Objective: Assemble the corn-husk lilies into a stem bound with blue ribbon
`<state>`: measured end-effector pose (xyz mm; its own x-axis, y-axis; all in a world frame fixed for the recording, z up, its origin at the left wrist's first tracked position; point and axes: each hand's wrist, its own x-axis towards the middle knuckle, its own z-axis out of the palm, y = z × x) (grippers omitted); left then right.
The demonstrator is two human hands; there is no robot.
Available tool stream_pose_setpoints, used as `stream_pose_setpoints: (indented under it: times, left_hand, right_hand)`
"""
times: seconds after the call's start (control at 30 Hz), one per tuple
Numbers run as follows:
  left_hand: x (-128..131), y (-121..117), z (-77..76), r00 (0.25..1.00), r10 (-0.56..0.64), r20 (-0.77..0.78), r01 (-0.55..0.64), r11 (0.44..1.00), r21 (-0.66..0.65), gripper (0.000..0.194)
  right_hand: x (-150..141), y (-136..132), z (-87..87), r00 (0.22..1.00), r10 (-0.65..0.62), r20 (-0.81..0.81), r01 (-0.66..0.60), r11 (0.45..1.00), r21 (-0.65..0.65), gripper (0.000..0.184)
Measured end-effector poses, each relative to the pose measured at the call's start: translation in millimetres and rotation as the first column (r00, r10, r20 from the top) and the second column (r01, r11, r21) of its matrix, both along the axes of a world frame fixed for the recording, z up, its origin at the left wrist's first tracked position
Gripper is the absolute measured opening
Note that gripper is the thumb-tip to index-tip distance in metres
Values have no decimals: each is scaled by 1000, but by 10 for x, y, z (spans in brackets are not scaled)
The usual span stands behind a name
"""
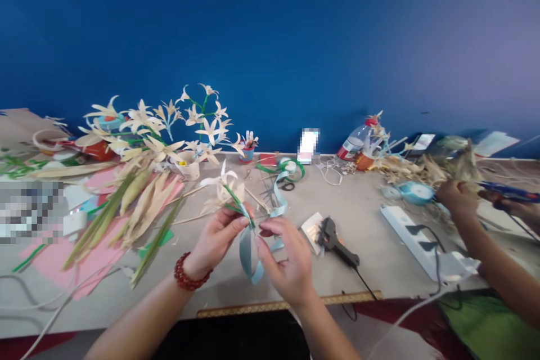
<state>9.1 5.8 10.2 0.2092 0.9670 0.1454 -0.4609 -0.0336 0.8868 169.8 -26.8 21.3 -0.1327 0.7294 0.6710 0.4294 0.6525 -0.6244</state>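
Observation:
My left hand (221, 232), with a red bead bracelet at the wrist, is closed around the green stems of a cream husk flower (228, 185). The petals spread out above its fingers. A light blue ribbon (244, 256) hangs in a loop below the stems, between both hands. Close by on the right, my right hand (291, 256) is closed in a pinch at the ribbon; its fingertips partly cover the spot. More of this ribbon runs up the table behind the hands. A black hot glue gun (337, 242) lies just right of my right hand.
Finished husk flowers (206, 129) stand in cups at the back left. Dried husks (143, 202) lie on pink paper (99, 242). A white power strip (413, 242) is at the right, near a co-worker's hands (458, 199) and a blue tool. A wooden ruler (291, 304) lines the front edge.

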Motion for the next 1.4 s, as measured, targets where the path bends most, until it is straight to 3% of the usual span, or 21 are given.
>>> stream_pose_setpoints:
  times: [0.47,0.73,1.4]
  left_hand:
    - [1,3,-69,999,-3,41,5,998,-63,10]
    - [13,0,-3,998,-14,66,19,996,-85,10]
    - [57,-18,3,990,8,140,8,994,-112,11]
  right_hand:
    - [-169,100,-72,998,-41,-55,41,999,-7,20]
    - [-167,119,-54,993,10,-114,-16,999,-44,22]
    - [-207,135,-109,984,-14,-177,23,999,46,23]
